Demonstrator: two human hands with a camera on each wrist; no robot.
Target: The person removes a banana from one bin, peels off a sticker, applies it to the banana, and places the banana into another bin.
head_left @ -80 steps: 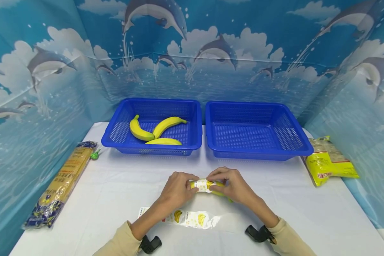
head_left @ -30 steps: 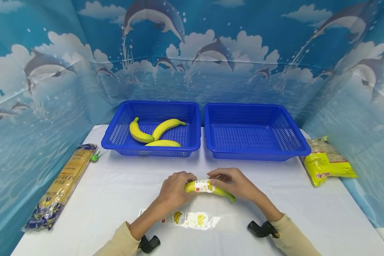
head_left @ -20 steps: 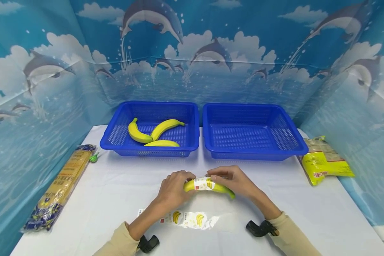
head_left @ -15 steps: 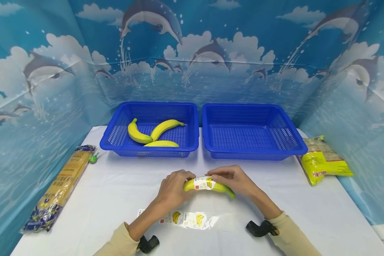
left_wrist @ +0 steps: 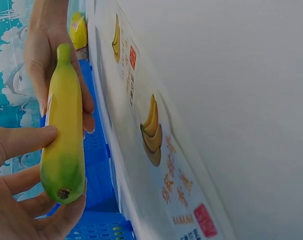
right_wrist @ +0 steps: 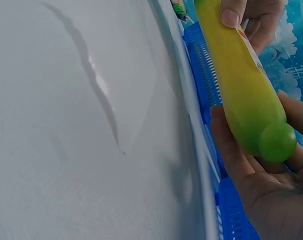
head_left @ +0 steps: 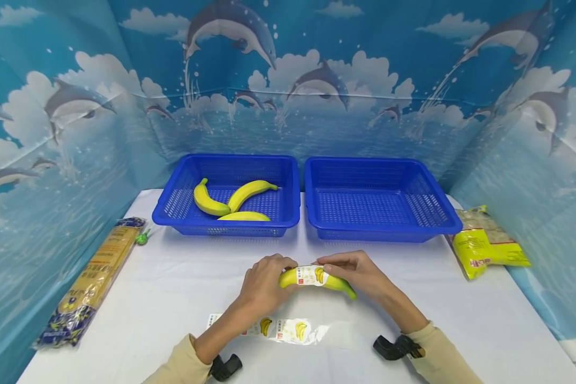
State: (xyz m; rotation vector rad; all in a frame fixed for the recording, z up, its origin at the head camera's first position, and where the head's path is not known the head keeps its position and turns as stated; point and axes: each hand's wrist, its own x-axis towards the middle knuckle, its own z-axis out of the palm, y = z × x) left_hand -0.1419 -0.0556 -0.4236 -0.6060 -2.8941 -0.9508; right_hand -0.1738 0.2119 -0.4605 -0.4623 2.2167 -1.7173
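Observation:
A yellow banana (head_left: 338, 284) with a green stem end hangs above the table between both hands. Around its middle lies a white label (head_left: 312, 275) printed with bananas. My left hand (head_left: 266, 282) grips the blunt end, thumb on one side and fingers on the other, as the left wrist view shows. The right hand (head_left: 360, 272) holds it farther along, thumb and fingers on either side by the label's right edge. Its palm is below the stem tip in the right wrist view (right_wrist: 279, 192). A strip of banana labels (head_left: 293, 330) lies on the table, partly behind the left forearm.
At the back left, a blue basket (head_left: 240, 226) holds three bananas (head_left: 252, 192). Another blue basket (head_left: 384, 230) stands to its right. A noodle pack (head_left: 96, 272) and a small green object (head_left: 142, 237) lie left, yellow bags (head_left: 489, 245) right.
Earlier both hands pinched at the label. Since then the right hand has shifted outward along the banana, uncovering the label. The banana and hands have barely moved in the last half second.

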